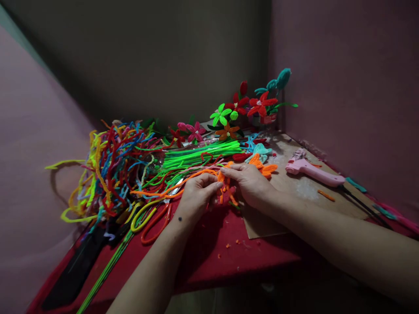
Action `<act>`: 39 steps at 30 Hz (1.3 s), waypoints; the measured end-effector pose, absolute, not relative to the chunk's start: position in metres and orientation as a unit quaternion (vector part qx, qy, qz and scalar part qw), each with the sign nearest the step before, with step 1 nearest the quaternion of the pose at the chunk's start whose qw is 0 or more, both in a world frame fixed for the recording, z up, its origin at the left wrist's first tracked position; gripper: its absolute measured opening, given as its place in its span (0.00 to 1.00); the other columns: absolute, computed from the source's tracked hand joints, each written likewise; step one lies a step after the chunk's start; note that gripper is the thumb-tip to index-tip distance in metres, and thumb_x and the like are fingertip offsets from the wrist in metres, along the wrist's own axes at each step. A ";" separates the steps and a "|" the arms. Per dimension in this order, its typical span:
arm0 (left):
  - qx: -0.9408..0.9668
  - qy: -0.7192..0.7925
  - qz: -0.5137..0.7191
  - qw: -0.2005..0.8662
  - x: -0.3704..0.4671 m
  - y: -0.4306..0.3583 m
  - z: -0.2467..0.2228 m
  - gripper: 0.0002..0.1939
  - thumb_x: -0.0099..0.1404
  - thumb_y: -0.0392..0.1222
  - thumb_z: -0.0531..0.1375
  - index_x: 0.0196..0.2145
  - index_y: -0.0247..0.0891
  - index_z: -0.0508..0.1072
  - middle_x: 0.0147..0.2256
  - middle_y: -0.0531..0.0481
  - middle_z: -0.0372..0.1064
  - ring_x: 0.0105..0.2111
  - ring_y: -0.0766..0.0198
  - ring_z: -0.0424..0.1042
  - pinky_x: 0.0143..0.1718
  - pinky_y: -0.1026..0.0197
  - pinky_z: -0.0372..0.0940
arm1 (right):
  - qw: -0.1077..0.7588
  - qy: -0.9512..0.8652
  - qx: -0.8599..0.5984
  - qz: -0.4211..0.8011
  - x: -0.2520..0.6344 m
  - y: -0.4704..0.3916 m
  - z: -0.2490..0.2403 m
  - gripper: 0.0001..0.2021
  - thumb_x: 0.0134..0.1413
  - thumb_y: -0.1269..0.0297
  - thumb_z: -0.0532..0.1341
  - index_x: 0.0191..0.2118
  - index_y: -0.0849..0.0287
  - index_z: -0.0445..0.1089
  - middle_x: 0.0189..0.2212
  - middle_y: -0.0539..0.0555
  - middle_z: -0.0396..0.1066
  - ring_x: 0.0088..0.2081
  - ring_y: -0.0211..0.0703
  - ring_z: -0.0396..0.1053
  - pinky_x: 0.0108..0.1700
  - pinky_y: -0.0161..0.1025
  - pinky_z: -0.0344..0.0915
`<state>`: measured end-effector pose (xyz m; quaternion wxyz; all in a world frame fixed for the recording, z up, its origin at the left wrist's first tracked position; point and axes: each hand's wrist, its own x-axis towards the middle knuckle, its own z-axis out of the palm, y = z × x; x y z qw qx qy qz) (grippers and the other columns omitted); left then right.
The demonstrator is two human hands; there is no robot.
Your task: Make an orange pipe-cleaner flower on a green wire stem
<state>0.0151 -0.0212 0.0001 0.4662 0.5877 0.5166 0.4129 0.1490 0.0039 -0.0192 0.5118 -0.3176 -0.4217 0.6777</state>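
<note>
Orange pipe cleaner (224, 178), bent into shape, is pinched between my two hands above the red-covered table. My left hand (199, 192) has thumb and forefinger closed on its left side, where a long orange strand trails away. My right hand (250, 183) grips it from the right, the fingertips close to the left ones. Just beyond the right hand lie finished orange petals (265, 166). Scissors with red and yellow handles (155, 226) lie left of my left wrist. The fingers partly hide the worked piece.
A tangled heap of coloured pipe cleaners (111, 170) is at the left, beside a green bundle (203, 155). Pipe-cleaner flowers (225, 114) stand at the back. A pink glue gun (314, 172) rests on cardboard (281, 218) at the right. Green sticks (108, 268) cross the front left.
</note>
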 end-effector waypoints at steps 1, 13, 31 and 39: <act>0.594 0.518 0.403 0.465 0.015 -0.022 0.001 0.09 0.53 0.42 0.62 0.26 0.33 0.68 0.16 0.57 0.62 0.11 0.74 0.57 0.10 0.70 0.53 | 0.520 -0.415 -0.322 0.673 0.149 0.004 -0.019 0.08 0.41 0.63 0.64 0.21 0.63 0.69 0.17 0.48 0.65 0.19 0.32 0.60 0.22 0.32 0.56; 0.565 0.497 0.397 0.525 0.008 -0.021 0.004 0.10 0.54 0.44 0.61 0.24 0.34 0.68 0.16 0.57 0.62 0.11 0.76 0.55 0.11 0.72 0.49 | 0.508 -0.426 -0.308 0.683 0.150 0.008 -0.022 0.08 0.40 0.62 0.65 0.24 0.63 0.70 0.20 0.49 0.68 0.21 0.32 0.62 0.24 0.32 0.57; 0.544 0.487 0.470 0.496 0.002 -0.017 0.007 0.09 0.51 0.42 0.63 0.25 0.32 0.71 0.17 0.55 0.64 0.11 0.75 0.57 0.11 0.70 0.50 | 0.419 -0.482 -0.327 0.696 0.149 0.001 -0.017 0.06 0.43 0.72 0.60 0.20 0.63 0.64 0.13 0.49 0.65 0.14 0.32 0.61 0.18 0.31 0.58; 0.527 0.502 0.492 0.478 -0.001 -0.016 0.007 0.09 0.51 0.42 0.63 0.26 0.33 0.70 0.16 0.57 0.63 0.10 0.77 0.54 0.11 0.71 0.46 | 0.409 -0.466 -0.300 0.725 0.151 0.001 -0.014 0.02 0.47 0.69 0.59 0.28 0.62 0.65 0.15 0.49 0.67 0.15 0.35 0.64 0.16 0.30 0.61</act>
